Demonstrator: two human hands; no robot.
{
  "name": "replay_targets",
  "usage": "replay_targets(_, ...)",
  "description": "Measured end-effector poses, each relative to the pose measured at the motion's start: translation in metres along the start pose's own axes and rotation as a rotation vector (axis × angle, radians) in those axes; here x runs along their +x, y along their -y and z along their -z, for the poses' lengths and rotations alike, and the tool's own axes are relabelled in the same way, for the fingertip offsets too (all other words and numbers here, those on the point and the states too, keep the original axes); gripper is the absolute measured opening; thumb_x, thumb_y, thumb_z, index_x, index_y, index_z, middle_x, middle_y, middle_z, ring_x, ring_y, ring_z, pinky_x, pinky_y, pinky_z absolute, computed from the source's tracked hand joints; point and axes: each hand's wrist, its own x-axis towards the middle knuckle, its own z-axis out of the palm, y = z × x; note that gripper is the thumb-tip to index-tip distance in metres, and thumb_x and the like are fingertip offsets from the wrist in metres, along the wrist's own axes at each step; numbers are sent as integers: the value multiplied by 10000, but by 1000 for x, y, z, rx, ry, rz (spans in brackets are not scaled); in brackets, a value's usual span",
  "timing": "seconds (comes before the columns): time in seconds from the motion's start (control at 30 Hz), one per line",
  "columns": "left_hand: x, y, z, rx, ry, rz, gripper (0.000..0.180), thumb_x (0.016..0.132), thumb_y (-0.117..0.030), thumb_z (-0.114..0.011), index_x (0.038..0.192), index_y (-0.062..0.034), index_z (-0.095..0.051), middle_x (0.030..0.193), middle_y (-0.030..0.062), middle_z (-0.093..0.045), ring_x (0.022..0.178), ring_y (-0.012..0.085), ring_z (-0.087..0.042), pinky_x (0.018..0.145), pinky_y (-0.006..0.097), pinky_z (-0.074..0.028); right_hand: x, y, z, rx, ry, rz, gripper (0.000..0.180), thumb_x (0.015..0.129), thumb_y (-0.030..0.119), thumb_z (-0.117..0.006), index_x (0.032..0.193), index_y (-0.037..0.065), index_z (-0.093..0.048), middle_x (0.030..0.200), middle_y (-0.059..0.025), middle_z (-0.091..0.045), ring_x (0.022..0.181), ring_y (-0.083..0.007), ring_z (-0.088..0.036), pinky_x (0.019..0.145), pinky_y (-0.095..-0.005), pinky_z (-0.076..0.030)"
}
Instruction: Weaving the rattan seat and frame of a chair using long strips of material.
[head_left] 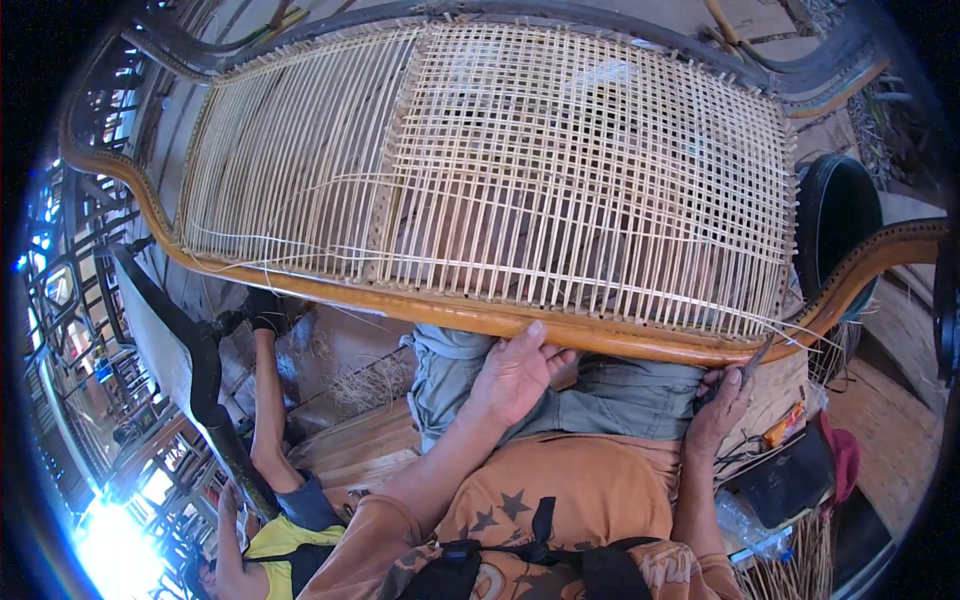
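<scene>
Across my lap lies a wooden furniture frame (470, 312), its near rail varnished orange-brown and curving up at both ends. Pale cane strands fill it. The right panel (600, 130) shows an open square weave over most of its height, with mainly upright strands along the near edge. Mostly one-way strands make up the left panel (290, 150). My left hand (515, 380) is closed at the near rail, thumb on top and fingers curled beneath. My right hand (718, 410) grips a narrow, dark pointed tool (757, 358) by the panel's near right corner, where loose cane ends stick out.
A dark green bucket (840, 215) stands beyond the frame's right end. At lower right are a black case (785, 480) and a bundle of cane (795, 565). Another person in a yellow top (280, 545) sits at lower left, near a dark curved frame (200, 370).
</scene>
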Motion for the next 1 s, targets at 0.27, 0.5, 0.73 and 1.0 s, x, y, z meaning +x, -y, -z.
replay_targets(0.27,7,10,-5,-70,101,224,417,857,-253,-630,1201,-75,-476,1197,79,-539,1121,230,-499,948,415,-413,2,-9,3,-27,-11,23,288,956,338,-418,976,56,-470,700,-18,-491,603,-96,-440,559,-224,-362)
replay_targets(0.5,5,15,2,19,6,45,375,849,-183,-640,1182,-98,-488,1199,64,-533,1126,232,-498,956,414,-411,2,-6,2,-23,-9,15,283,954,336,-423,976,57,-470,689,-19,-482,577,-89,-435,524,-218,-363)
replay_targets(0.73,4,8,1,-201,14,-144,343,857,-149,-623,1170,-90,-493,1194,71,-542,1130,233,-498,992,434,-398,2,-8,1,-3,-15,28,290,953,326,-434,1016,46,-480,686,-15,-477,575,-88,-430,518,-215,-359)
replay_targets(1.0,-1,1,-1,-7,73,-133,348,885,-194,-593,1194,-84,-477,1200,77,-537,1108,228,-512,983,434,-405,1,-3,8,-85,41,78,248,945,283,-466,1019,47,-485,725,-18,-486,594,-97,-434,541,-228,-376)
